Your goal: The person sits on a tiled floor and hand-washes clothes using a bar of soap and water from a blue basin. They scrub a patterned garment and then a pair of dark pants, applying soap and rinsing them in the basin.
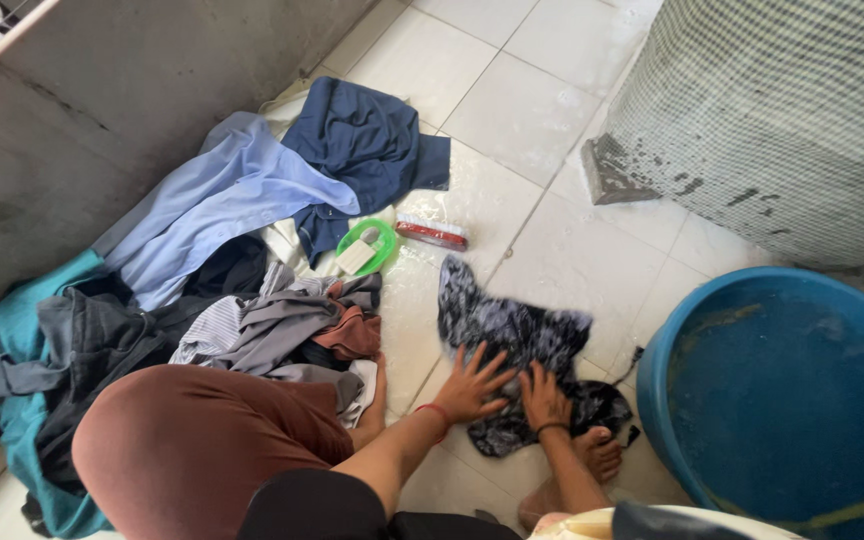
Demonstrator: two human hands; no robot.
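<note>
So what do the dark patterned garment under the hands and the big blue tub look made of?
The dark patterned garment looks like thin woven or knit cloth, wet: it lies limp and creased on the tiles. The blue tub seems moulded plastic, smooth and slightly glossy, with a rounded rim.

One package is seen: a small oblong red-and-white packet lying flat on the wet tiled floor, beside a green dish.

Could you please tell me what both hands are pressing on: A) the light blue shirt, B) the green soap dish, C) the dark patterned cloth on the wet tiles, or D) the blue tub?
C: the left hand and right hand lie flat on the dark patterned cloth, spread on the floor tiles.
</note>
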